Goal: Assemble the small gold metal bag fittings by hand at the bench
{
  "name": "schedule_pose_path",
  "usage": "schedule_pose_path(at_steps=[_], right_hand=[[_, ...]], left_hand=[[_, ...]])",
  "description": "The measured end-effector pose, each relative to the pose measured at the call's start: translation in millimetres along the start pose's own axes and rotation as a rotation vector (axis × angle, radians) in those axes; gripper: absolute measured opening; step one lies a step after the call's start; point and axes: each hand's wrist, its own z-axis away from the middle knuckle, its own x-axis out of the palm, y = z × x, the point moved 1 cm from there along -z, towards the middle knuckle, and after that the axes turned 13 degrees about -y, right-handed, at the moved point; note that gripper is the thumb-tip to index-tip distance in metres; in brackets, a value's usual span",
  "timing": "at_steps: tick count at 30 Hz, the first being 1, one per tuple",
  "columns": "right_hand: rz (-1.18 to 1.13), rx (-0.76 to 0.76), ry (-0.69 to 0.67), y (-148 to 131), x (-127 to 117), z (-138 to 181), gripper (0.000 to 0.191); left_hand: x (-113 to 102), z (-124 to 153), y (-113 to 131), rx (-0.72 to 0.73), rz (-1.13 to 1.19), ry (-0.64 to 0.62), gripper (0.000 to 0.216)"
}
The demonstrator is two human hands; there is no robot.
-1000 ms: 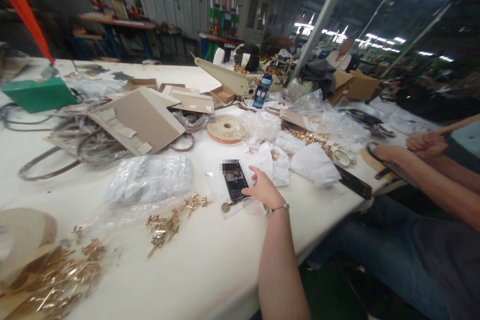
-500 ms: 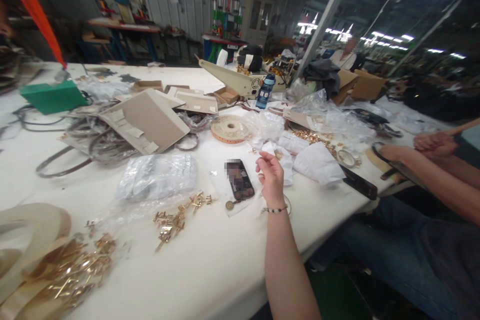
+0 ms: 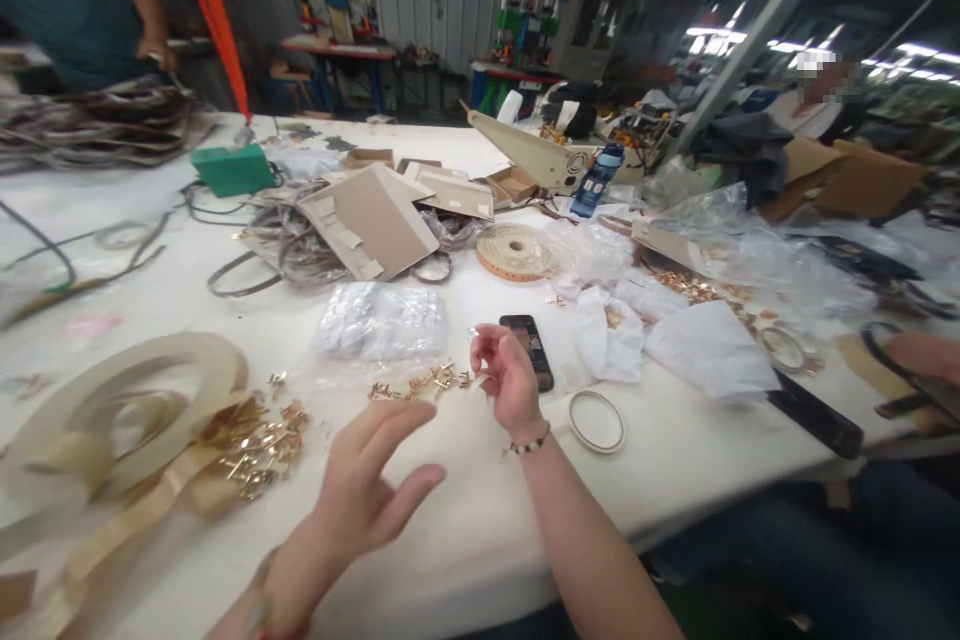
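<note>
My left hand (image 3: 371, 475) hovers over the near part of the table, thumb and fingers apart, with nothing in it. To its right, my right hand (image 3: 511, 382) is raised with fingers curled together; something small and pale shows at the fingertips, too small to name. Behind that hand lies a phone (image 3: 534, 360), partly covered by it. A roll of tape (image 3: 596, 422) rests flat right of my wrist. Small gold metal fittings (image 3: 431, 382) are scattered just beyond my hands, and another pile of gold fittings (image 3: 266, 445) lies left of my left hand.
Coiled beige strip (image 3: 217, 360) covers the left front. A plastic-wrapped pack (image 3: 382, 320), a cardboard piece (image 3: 375, 225), a strip roll (image 3: 514, 252) and a blue bottle (image 3: 596, 182) stand farther back. A co-worker's hand (image 3: 926, 355) is at the right; another person (image 3: 71, 0) stands far left.
My left hand has come into view at the lower left. My right hand has moved from beside the phone to in front of it. The view has swung left.
</note>
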Motion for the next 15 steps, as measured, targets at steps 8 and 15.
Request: schedule_pose_path(at_steps=[8, 15], right_hand=[[0.045, 0.193, -0.234, 33, 21, 8, 0.045], [0.257, 0.277, -0.346, 33, 15, 6, 0.044]], left_hand=[[39, -18, -21, -0.012, -0.072, -0.008, 0.027], [27, -17, -29, -0.01, -0.027, -0.058, 0.015]])
